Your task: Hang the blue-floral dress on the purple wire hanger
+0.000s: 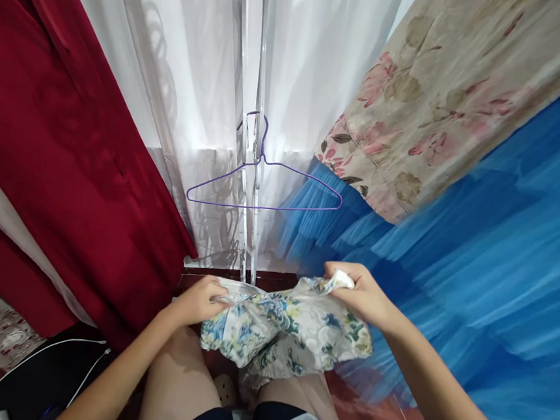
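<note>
A white garment with a blue, yellow and green floral print (294, 322) is stretched between my two hands above my knees. My left hand (201, 300) is closed on one side of its upper edge. The opposite upper corner is gripped by my right hand (359, 289), and a bit of pale cloth pokes out past its fingers. The garment's lower part hangs in loose folds, so its exact kind is unclear. Beyond it, a purple hanger (263, 207) hangs with nothing on it from a white metal stand (252, 234).
Red cloth (93, 154) hangs on the left. Blue tulle fabric (475, 273) and a beige floral cloth (415, 117) hang on the right. White curtains (190, 52) are behind the stand. At lower left, white cables (42, 346) lie over a black round surface (24, 384).
</note>
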A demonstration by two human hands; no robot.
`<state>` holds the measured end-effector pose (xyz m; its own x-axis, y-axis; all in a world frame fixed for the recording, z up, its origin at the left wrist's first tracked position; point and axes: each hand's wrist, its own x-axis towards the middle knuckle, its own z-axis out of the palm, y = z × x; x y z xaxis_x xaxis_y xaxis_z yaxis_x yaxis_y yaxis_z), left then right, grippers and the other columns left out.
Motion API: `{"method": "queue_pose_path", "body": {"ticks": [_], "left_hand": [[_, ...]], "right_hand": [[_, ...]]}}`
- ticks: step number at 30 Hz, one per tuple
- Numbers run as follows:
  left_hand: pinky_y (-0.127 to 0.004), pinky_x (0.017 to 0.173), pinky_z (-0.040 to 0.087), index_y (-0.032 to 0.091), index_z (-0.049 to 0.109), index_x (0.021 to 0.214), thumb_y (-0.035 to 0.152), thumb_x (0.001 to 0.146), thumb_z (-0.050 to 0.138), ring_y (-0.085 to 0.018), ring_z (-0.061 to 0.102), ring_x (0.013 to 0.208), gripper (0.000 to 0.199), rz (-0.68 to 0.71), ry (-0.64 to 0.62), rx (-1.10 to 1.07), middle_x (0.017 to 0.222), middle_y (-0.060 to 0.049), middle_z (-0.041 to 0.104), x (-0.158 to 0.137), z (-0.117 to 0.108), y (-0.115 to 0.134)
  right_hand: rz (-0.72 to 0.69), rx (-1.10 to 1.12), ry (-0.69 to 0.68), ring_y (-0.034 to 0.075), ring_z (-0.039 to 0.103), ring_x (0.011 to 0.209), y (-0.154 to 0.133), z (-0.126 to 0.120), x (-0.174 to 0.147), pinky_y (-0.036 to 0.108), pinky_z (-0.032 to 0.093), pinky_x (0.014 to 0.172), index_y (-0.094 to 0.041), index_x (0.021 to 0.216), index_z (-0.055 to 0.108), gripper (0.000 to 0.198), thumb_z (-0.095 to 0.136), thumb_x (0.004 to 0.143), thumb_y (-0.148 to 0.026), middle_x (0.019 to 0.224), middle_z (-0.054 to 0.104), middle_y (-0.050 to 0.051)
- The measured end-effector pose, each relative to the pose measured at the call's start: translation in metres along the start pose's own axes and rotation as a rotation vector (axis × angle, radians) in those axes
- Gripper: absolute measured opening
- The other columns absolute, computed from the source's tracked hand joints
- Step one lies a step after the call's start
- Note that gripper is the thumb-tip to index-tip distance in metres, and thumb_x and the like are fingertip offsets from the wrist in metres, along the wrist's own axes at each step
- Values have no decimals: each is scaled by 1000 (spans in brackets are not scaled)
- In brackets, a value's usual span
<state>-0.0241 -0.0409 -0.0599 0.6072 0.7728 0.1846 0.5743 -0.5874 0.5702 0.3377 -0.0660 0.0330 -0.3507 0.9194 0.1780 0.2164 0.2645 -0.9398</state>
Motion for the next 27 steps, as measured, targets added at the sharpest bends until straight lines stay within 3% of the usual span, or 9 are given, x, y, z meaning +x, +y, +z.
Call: {"method": "queue_pose_path", "body": {"ticks": [3,7,11,13,15,17,21,24,27], "left_hand": [[-47,111,26,21,66,73,25,86,56,-21,58,93,18,9,95,238,79,-3,65,-12,-45,-31],[-58,116,-1,27,69,92,28,85,56,-29,50,119,15,-113,255,425,105,-6,70,-5,-107,-58],[-59,111,12,28,65,107,33,94,42,-32,46,122,27,-310,397,413,123,-6,65,31,-159,-70],[-54,108,22,27,63,113,34,96,37,-32,47,119,31,-387,463,360,125,-7,63,53,-177,-71],[-47,104,30,24,61,115,35,97,36,-29,49,115,33,-395,532,260,123,-8,62,74,-187,-69],[-38,99,36,20,61,111,34,96,38,-25,53,107,31,-314,605,105,115,-8,64,92,-188,-65],[-26,81,44,14,63,92,35,89,51,-19,56,85,24,-158,702,-320,88,-4,65,111,-177,-56],[-25,72,46,13,67,87,34,78,64,-18,59,76,23,-189,650,-680,80,-4,67,110,-167,-47],[-27,70,49,11,72,88,31,68,73,-20,64,75,28,-244,529,-892,84,-8,72,104,-163,-38]], "right_hand": [[-49,-36,173,8,30,55,-1,-4,15,23,22,49,-19,63,42,28,69,73,-20,60,37,-6],[-99,-42,254,9,31,54,0,13,37,23,24,49,-21,68,42,23,65,70,-18,60,38,-6],[-163,-105,253,12,40,54,-5,36,58,25,30,50,-22,85,50,18,62,72,-20,63,49,-5],[-183,-135,280,14,44,53,-10,43,66,27,31,50,-23,104,54,31,63,75,-24,65,55,-3],[-208,-154,338,15,44,51,-15,46,72,28,32,49,-23,130,49,54,63,78,-28,64,57,-2],[-237,-165,442,17,46,49,-16,42,77,30,35,50,-21,151,30,80,64,80,-31,63,57,-2],[-244,-154,607,20,55,55,-7,11,95,36,44,59,-19,160,-2,110,70,79,-39,76,68,3],[-210,-254,612,22,61,65,3,-26,117,38,47,67,-16,159,13,106,74,75,-37,86,70,6],[-170,-451,523,23,61,74,8,-54,133,37,47,72,-12,130,57,64,74,73,-36,87,69,7]]}}
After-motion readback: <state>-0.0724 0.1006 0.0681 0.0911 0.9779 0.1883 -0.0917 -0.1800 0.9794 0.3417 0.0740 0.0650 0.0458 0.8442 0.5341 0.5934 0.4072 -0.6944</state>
